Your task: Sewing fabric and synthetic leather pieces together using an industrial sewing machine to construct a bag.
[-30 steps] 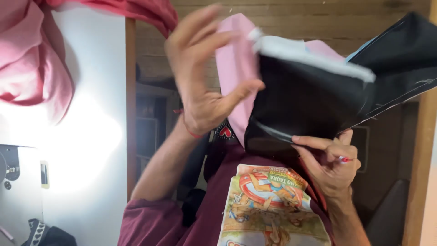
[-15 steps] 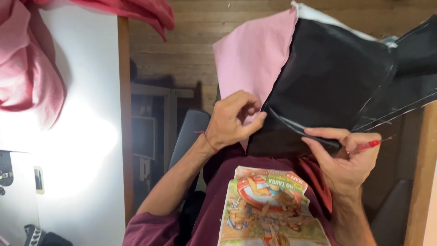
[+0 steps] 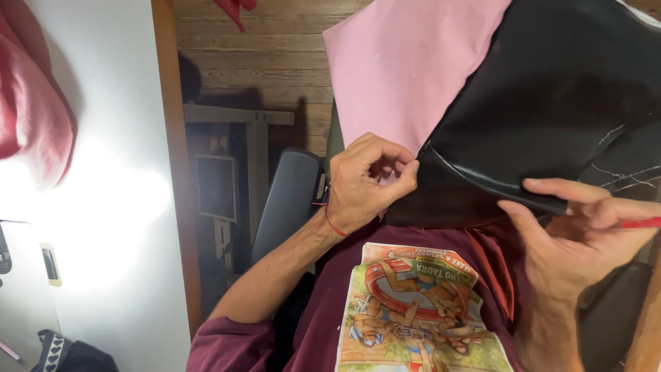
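Fingers (image 3: 406, 172) of the left hand (image 3: 365, 182) are curled and pinch the left edge of the black fabric (image 3: 551, 103), thumb against forefinger, where it meets the pink fabric (image 3: 406, 69). Both fabrics are held up above a maroon shirt (image 3: 413, 317) with a printed picture. The right hand (image 3: 578, 234) grips the black fabric's lower edge, fingers on top and thumb beneath, with a red pencil (image 3: 640, 222) held among them.
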